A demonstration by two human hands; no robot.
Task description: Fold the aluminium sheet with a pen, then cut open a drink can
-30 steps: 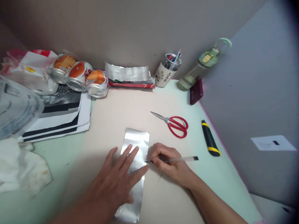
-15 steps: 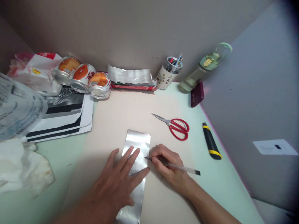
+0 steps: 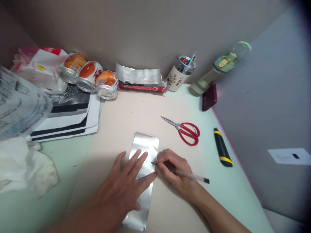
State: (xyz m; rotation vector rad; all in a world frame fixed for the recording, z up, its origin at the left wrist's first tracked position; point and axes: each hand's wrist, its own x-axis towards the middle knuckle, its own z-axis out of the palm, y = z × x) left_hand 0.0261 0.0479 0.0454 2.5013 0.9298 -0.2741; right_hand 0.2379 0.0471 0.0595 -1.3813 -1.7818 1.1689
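Observation:
A strip of shiny silver metal sheet (image 3: 146, 144) lies lengthwise on a beige board (image 3: 116, 119). My left hand (image 3: 128, 181) rests across the strip with its fingers spread, pressing it flat and holding nothing. In my right hand (image 3: 176, 168), beside the strip's right edge, is a clear pen (image 3: 191, 175) with a black end cap. The pen's tip touches or hovers just over the strip near its right edge; which one I cannot tell. Red-handled scissors (image 3: 187, 131) lie on the board beyond my right hand.
Three cans (image 3: 88, 76), more metal sheets (image 3: 138, 76), a pen cup (image 3: 181, 74) and a green bottle (image 3: 211, 76) stand along the back. A black-yellow cutter (image 3: 222, 147) lies right. Papers (image 3: 63, 124), a plastic bag (image 3: 21, 106) and a cloth (image 3: 26, 168) are left.
The view has shifted slightly, so everything on the table appears a little displaced. Both hands keep nearly the same pose on and beside the strip.

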